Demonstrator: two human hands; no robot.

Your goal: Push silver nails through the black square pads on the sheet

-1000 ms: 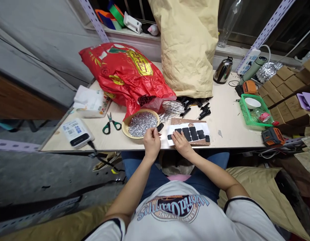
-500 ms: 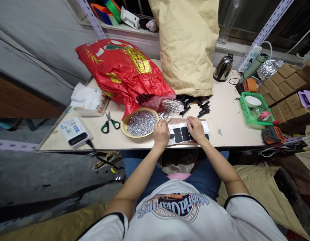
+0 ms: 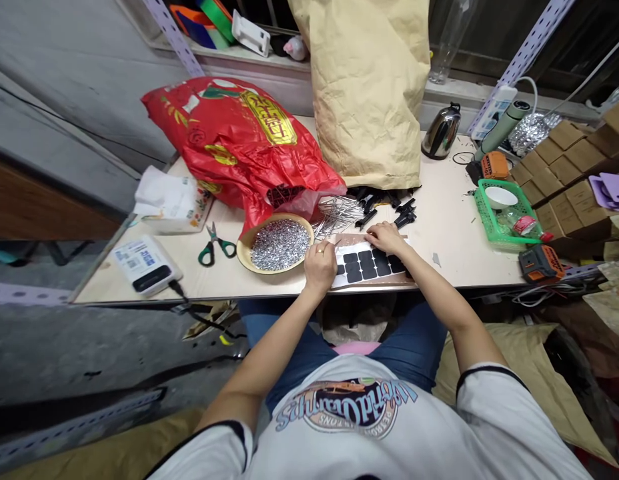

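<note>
A white sheet with rows of black rounded-square stickers (image 3: 368, 264) lies on a brown board (image 3: 414, 248) at the table's front edge. My left hand (image 3: 320, 265), with a ring on one finger, is closed at the sheet's left end. A thin tip shows by its fingertips, too small to name. My right hand (image 3: 385, 238) rests over the sheet's upper edge, fingers stretched to the left. Touching or close to my left hand is a yellowish bowl (image 3: 243, 257) full of small silvery pieces (image 3: 282, 245).
Behind the hands lie thin metal rods (image 3: 337, 215) and black clip-like parts (image 3: 404, 215). Scissors (image 3: 214, 245) and a white device (image 3: 147, 265) are at left. A red bag (image 3: 239, 147) and a paper sack (image 3: 367, 100) stand behind; a green basket (image 3: 504, 235) is at right.
My right hand has shifted slightly left and up along the sheet, showing more of the stickers. My left hand stays at the left end. The whole view has shifted slightly.
</note>
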